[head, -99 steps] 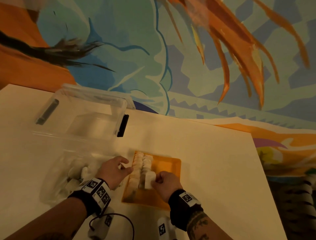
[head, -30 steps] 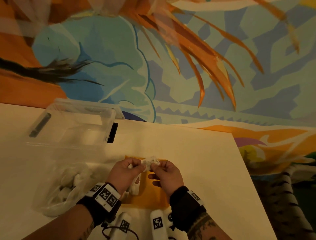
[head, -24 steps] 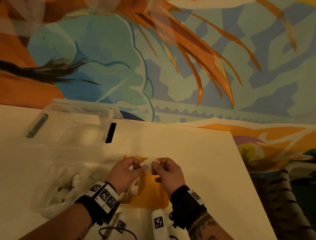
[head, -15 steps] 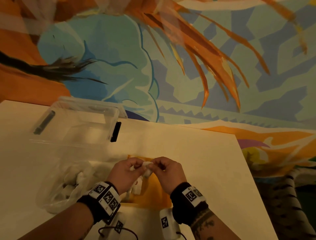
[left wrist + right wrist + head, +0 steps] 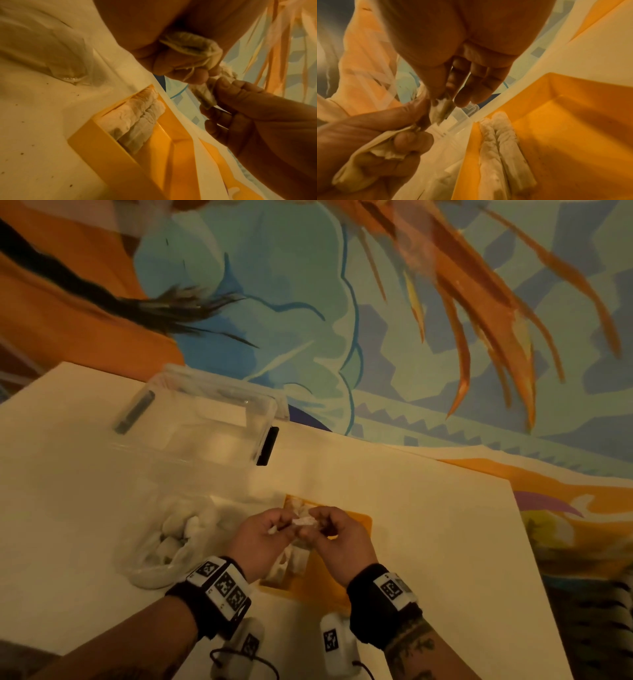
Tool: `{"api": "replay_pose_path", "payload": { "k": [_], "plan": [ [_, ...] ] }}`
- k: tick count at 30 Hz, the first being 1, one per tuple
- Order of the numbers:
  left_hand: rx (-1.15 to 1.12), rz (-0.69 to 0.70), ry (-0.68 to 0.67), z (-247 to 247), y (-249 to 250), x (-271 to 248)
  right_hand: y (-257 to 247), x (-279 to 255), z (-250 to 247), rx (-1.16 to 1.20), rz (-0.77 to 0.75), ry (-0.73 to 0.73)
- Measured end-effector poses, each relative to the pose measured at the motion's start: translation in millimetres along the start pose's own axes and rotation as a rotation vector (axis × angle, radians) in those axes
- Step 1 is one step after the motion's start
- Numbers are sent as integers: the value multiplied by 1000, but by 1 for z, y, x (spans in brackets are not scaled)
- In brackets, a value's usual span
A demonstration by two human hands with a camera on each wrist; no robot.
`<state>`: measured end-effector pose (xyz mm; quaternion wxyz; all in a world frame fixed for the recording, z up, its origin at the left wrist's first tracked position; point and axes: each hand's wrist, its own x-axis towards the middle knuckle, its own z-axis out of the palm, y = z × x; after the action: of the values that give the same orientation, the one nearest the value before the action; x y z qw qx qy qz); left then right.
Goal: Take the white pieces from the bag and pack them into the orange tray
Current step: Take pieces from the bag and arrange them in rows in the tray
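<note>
White pieces [image 5: 498,146] fill two rows along the left side of the orange tray [image 5: 356,520] on the table [image 5: 428,525]; the number in each row cannot be counted. Above the tray, two hands meet over one more white piece [image 5: 304,521], held in the air between them. The left hand [image 5: 260,542] pinches one end of it between thumb and fingers, and the left wrist view shows a second white piece [image 5: 190,44] tucked in that hand's curled fingers. The right hand [image 5: 339,542] pinches the other end with thumb and forefinger while its remaining fingers stay loosely extended.

One clear plastic bag [image 5: 171,542] lies on the table just left of the tray, with several more white pieces inside; their count cannot be made out through the plastic. One clear plastic bin [image 5: 205,419] with two dark latches stands at the far left of the table. Each wrist carries one black band with printed square markers. A painted blue and orange wall [image 5: 308,302] rises behind the table.
</note>
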<state>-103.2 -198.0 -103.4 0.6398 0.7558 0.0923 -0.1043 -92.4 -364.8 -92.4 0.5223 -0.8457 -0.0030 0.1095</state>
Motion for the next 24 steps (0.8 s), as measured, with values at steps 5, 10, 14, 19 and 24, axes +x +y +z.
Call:
{"api": "replay_pose_path", "payload": {
  "k": [5, 10, 14, 19, 24],
  "plan": [
    [47, -52, 1, -8, -13, 6, 18, 6, 8, -66, 74, 6],
    [423, -127, 75, -31, -35, 20, 50, 14, 16, -291, 338, -79],
    [540, -259, -49, -33, -54, 25, 57, 19, 31, -355, 482, -210],
    [608, -239, -110, -32, -66, 27, 64, 28, 41, -438, 566, -158],
    [608, -245, -131, -35, -66, 30, 74, 28, 43, -463, 643, -167]
  ]
}}
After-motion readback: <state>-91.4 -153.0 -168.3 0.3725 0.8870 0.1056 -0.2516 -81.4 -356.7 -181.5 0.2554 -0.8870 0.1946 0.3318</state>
